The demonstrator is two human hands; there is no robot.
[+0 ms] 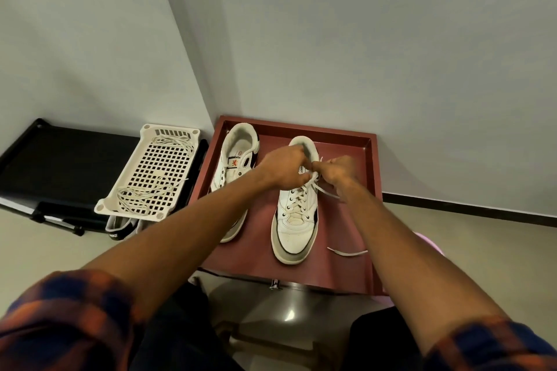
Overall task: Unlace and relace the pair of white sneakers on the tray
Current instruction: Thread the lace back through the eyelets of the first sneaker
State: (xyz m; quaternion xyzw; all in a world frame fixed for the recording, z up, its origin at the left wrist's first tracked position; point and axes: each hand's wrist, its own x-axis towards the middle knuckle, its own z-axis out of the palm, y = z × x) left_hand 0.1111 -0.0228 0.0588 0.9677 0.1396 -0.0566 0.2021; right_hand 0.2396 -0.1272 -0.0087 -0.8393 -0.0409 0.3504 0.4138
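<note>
White lace [297,200] runs criss-cross up the eyelets of the laced sneaker [294,229], which lies directly below both hands on the maroon tray [369,159]. The left hand [283,170] and right hand [339,170] meet over its top eyelets, fingers curled, each pinching a strand of that lace. Whether they are tying the knot or pulling it loose, I cannot tell. A loose lace end [346,252] lies on the tray under the right forearm. The other sneaker [238,156] sits just left of the left hand, its eyelets looking bare, though the forearm hides part of it. Further left of the hands, a white perforated basket [168,132] holds spare laces [141,199]. By my reckoning one shoe is nearly relaced and the other has yet to get its lace.
</note>
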